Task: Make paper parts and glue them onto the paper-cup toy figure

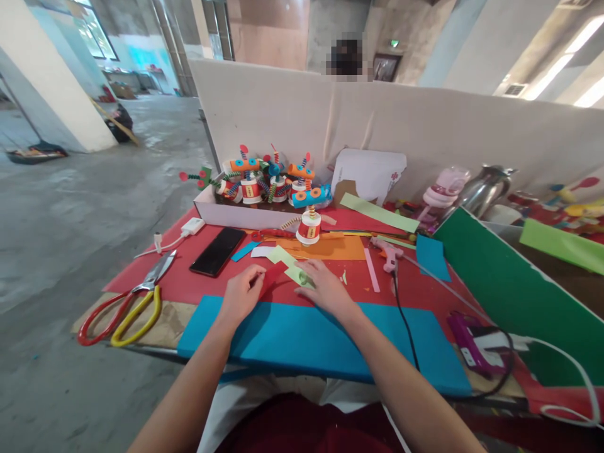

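Observation:
My left hand (241, 290) pinches the edge of a red paper strip (275, 275) that lies on the red sheet (189, 283) covering the table. My right hand (325, 288) rests next to it, its fingers on a light green paper strip (292, 267) curled at the end. Both hands sit just beyond a large blue foam sheet (321, 343) at the near edge. A small paper-roll craft figure (309, 228) stands upright on an orange sheet (330, 248) just past my hands.
Large scissors (129, 305) with red and yellow handles lie at the left. A black phone (218, 251), a white charger (191, 227), a box of craft figures (264, 182), a glue gun (389, 255) with cable, a green board (500, 283) and a kettle (484, 189) surround them.

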The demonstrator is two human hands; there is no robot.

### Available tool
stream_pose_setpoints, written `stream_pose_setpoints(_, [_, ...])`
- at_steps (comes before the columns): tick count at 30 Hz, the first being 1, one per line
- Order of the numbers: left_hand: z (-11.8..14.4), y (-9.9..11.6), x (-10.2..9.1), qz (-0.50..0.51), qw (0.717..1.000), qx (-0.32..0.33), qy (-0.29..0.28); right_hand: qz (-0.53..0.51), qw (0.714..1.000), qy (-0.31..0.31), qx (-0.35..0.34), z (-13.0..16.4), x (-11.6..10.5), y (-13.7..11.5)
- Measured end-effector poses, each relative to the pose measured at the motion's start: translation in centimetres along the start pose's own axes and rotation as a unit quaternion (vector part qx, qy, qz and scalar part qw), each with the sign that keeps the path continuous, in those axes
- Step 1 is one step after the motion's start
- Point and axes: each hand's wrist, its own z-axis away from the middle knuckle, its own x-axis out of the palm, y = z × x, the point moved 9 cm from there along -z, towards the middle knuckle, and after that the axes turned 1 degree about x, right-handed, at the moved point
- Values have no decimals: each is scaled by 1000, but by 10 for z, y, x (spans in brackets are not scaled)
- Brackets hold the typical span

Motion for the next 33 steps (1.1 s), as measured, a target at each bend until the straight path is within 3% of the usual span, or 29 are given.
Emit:
stream_pose_setpoints(3, [0,0,2,-10,1000,-2,-6,-8,1000,-11,-17,-13,11,-3])
stream_pose_setpoints(5, [1,1,1,-12,1000,-4,-6,-22,1000,20,-9,-16,6,5])
stream_pose_setpoints(9, [1,5,0,-15,1000,0,-11,-39,988,142,36,-8,-31,37])
stream_pose_setpoints(11, [1,5,1,-22,1000,-3,-17,-40,983,167,64,-7,-46,53])
stream_pose_setpoints(14, [1,5,2,-27,999,-8,-23,-29,987,135,80,-16,-49,60])
stream_pose_setpoints(20, [1,2,2,-26,999,-12,-14,66,992,17,105,-42,-20,45])
stream_pose_setpoints(25, [0,3,4,-27,999,1,-19,76,990,17,120,-40,-24,43])
stream_pose_setpoints(29, [0,3,6,-31,999,16,-25,-15,996,57,67,-6,-41,19])
stream_pose_setpoints(31, [0,4,6,-27,999,26,-26,-79,997,0,12,24,-33,-8])
stream_pose_setpoints(33, [0,4,6,-27,999,27,-22,-117,983,-116,-77,62,-13,-47])
